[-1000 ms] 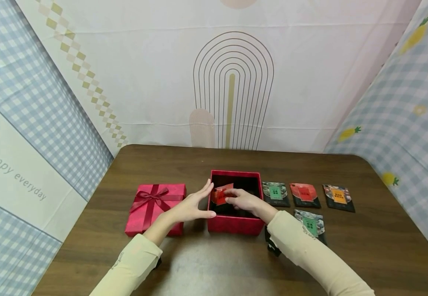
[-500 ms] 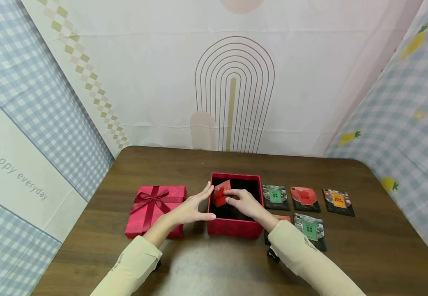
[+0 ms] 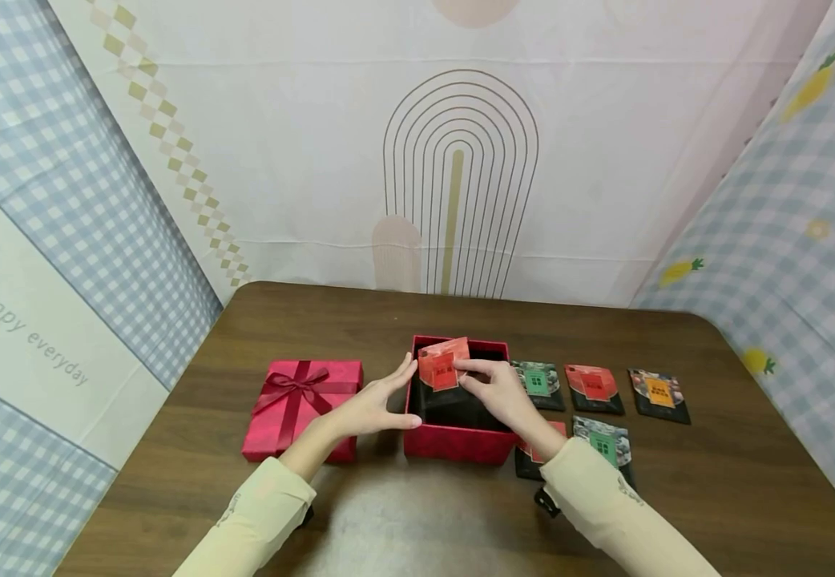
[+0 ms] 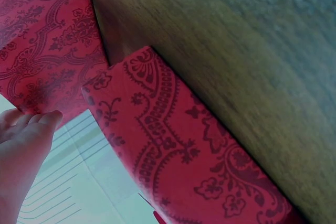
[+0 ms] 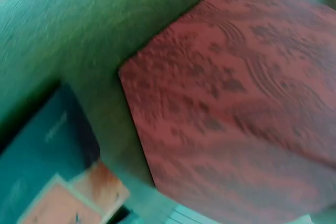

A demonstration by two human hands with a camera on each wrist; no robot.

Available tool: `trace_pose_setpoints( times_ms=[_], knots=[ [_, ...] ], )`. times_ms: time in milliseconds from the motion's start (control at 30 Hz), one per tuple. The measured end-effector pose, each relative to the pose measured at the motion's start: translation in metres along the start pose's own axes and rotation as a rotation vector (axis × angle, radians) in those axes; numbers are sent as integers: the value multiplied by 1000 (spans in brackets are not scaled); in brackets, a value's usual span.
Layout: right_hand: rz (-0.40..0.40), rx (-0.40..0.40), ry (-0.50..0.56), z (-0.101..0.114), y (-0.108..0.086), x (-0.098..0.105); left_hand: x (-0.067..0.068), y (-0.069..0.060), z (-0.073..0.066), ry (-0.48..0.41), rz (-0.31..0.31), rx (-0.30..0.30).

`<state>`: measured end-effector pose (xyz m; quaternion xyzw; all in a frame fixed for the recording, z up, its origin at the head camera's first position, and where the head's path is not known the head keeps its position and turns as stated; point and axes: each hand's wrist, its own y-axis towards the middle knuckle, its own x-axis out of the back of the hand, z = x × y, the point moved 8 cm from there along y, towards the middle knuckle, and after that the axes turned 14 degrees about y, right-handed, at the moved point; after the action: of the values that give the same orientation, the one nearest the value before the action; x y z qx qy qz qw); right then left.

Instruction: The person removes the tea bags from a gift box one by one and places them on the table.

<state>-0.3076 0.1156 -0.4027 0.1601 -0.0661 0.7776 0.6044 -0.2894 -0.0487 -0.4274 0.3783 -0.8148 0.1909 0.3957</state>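
Note:
In the head view, a red box (image 3: pixel 461 443) with a black inside stands uncovered on the table. My right hand (image 3: pixel 498 391) pinches the right edge of a red-and-black packet (image 3: pixel 443 370), tilted over the box opening. Its lower part reaches down toward the dark inside. At the box's left side is my left hand (image 3: pixel 374 407), thumb and fingers spread along the wall. The left wrist view has those fingertips (image 4: pixel 50 121) touching the patterned wall. To the left lies the red lid (image 3: pixel 276 429) with a ribbon bow. The right wrist view is blurred and does not show the right fingers clearly.
To the box's right lie several flat packets: a green-labelled one (image 3: pixel 537 383), a red one (image 3: pixel 594 388) and an orange-labelled one (image 3: pixel 659 394) behind. Another green-labelled packet (image 3: pixel 603 439) and a red one (image 3: pixel 533 463) lie nearer, partly under the right arm.
My right hand has raised the red-and-black packet from inside the box to above its opening, shifting slightly right, and more of the packet shows. My left hand has stayed at the box.

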Motion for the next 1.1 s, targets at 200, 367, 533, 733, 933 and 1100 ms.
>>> trace_pose_setpoints(
  times_ms=[200, 367, 533, 733, 933, 1100],
  knots=[
    [-13, 1, 61, 7, -9, 19, -1, 1, 2, 10, -6, -2],
    [-24, -67, 158, 5, -17, 32, 0, 1, 1, 23, -13, -7],
    [-44, -161, 225, -4, -26, 41, -1, 1, 1, 19, -23, -15],
    [-53, -212, 271, -16, -36, 50, -1, 1, 0, 14, -16, -17],
    [-95, -216, 247, -20, -43, 66, -1, 1, 0, 13, -2, -13],
    [-101, -240, 246, -23, -49, 74, -1, 0, 0, 6, 6, -6]
  ],
)
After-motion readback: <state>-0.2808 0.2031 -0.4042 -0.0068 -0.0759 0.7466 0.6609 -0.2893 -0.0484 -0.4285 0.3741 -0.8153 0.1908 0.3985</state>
